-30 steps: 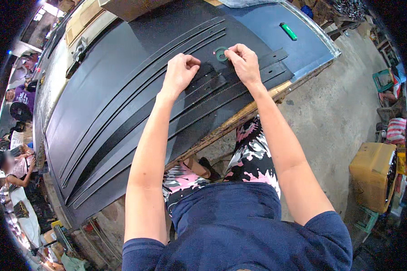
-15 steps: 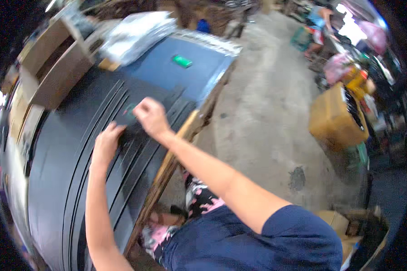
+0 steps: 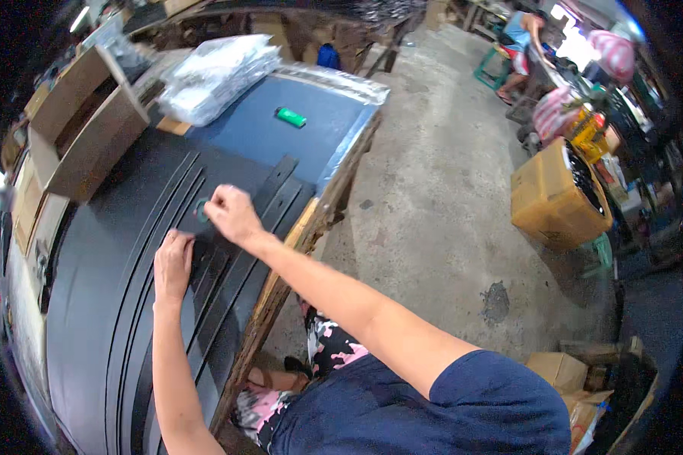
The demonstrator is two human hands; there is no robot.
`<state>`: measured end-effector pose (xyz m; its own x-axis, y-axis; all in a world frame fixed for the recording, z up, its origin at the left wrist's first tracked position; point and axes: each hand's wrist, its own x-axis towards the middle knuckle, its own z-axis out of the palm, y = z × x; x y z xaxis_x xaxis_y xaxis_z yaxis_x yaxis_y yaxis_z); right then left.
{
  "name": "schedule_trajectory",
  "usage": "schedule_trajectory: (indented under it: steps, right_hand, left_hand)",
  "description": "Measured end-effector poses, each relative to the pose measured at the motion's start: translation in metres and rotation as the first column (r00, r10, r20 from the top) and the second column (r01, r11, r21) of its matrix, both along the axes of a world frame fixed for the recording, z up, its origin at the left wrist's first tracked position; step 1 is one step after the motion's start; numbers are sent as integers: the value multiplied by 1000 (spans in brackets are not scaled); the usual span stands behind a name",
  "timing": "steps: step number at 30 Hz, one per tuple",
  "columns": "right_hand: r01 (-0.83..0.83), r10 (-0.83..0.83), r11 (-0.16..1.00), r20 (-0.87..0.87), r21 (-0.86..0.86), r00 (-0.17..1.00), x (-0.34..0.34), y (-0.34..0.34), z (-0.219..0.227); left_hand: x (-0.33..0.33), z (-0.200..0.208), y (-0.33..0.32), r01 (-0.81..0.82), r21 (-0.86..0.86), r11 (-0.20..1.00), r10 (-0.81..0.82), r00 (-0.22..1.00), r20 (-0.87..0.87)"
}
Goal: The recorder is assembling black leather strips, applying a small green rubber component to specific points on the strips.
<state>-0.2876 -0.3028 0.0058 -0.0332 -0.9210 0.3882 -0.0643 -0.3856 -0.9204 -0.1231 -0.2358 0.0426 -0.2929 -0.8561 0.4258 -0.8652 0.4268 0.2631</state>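
Over the black-covered table, my right hand is closed on a small dark-green item that pokes out past its fingertips; the kind cannot be told. Nearer to me and to the left, my left hand has its fingers pinched together, with what they hold hidden. Long flat black strips lie on the table under and beside both hands. The ends of some strips, with small holes, lie beyond my right hand. Thin black strips also run along the left of my left hand.
A green lighter lies on the blue far end of the table, beside stacked clear plastic bags. An open cardboard box stands at the left. Right of the table's wooden edge are the floor, a filled carton and a seated person.
Both hands are slightly lower in the picture, and my right hand has shifted a little left. The surroundings have shifted slightly with the head. The small green item stays at my right fingertips.
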Motion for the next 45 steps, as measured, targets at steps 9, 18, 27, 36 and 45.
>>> schedule_trajectory:
  steps: [9, 18, 27, 36, 45]
  right_hand:
    - [-38, 38, 999, -84, 1, 996, -25, -4, -2]
    - [-179, 177, 984, -125, -8, 976, -19, 5, 0]
    - [-215, 169, 972, -351, -94, 921, -20, -2, -2]
    - [-192, 150, 976, -322, -104, 935, -17, -2, -2]
    - [-205, 162, 974, -336, -95, 928, -18, -4, -5]
  left_hand:
    - [-14, -12, -18, -28, -16, 999, 27, 999, -20]
    - [-12, -26, -2, -105, -147, 983, 77, 980, -186]
    - [-14, -31, -5, -152, -173, 973, 103, 960, -261]
    - [-13, -33, -5, -137, -204, 969, 76, 956, -284]
    - [-13, -32, -4, -159, -161, 974, 107, 951, -290]
